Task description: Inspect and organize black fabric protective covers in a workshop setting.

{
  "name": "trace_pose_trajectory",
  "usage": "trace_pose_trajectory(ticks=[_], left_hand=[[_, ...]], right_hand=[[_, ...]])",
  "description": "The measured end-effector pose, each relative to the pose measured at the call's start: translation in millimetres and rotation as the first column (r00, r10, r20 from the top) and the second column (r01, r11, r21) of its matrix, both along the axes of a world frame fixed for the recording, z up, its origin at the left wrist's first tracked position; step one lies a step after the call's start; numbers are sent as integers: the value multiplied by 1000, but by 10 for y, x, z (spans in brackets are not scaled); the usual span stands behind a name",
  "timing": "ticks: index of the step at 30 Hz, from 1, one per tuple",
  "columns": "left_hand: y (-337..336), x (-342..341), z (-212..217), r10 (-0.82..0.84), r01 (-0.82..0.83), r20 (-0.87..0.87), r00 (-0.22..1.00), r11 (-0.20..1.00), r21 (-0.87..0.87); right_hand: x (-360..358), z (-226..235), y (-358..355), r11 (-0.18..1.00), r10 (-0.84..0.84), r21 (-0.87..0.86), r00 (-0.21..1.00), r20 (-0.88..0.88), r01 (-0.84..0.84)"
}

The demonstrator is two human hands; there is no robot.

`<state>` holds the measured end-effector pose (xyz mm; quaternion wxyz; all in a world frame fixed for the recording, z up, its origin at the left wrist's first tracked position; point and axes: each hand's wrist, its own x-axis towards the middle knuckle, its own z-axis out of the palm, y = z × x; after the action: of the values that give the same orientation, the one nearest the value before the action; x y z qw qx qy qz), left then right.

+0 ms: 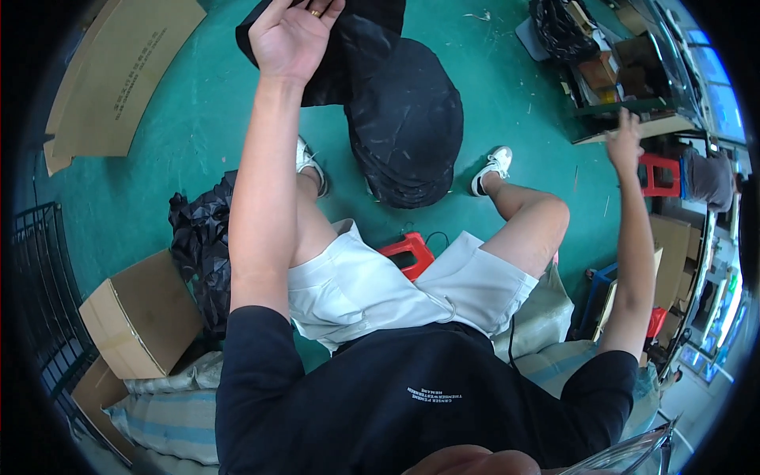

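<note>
A stack of black fabric pieces (405,119) with rounded ends stands between my feet, its lower layers showing along the near edge. A looser black piece (321,83) spreads from the top of it toward the left. Over that loose piece my left hand (291,41) is raised, palm showing and fingers apart, a ring on one finger. Its fingertips are partly cut off by the upper edge, and I see nothing in the palm. Far out to the right, my right hand (625,148) is lifted away from the stack, fingers stretched and holding nothing visible.
A red stool (419,252) shows between my legs. At left are a flat cardboard sheet (119,79), a crumpled black bag (204,237) and an open carton (131,317). A loaded shelf (633,107), another red stool (662,176) and a seated person (707,180) are at right.
</note>
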<state>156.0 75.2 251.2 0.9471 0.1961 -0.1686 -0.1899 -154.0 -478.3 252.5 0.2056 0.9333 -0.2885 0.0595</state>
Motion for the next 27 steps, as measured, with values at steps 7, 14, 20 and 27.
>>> trace_pose_trajectory(ticks=[7,14,20,27], left_hand=[[-119,38,-198,-128,127,-71,989,992,-26],[-110,-68,-119,-389,391,61,919,920,-26],[-122,-267,-206,-410,401,65,910,909,116],[-216,-351,-115,-470,462,127,873,882,92]], right_hand=[[591,-561,1588,232,374,935,912,169,-269],[791,-349,3043,-585,341,810,893,292,-41],[852,-59,3277,-890,45,444,948,314,-105],[772,29,3304,-919,-195,337,979,64,-205]])
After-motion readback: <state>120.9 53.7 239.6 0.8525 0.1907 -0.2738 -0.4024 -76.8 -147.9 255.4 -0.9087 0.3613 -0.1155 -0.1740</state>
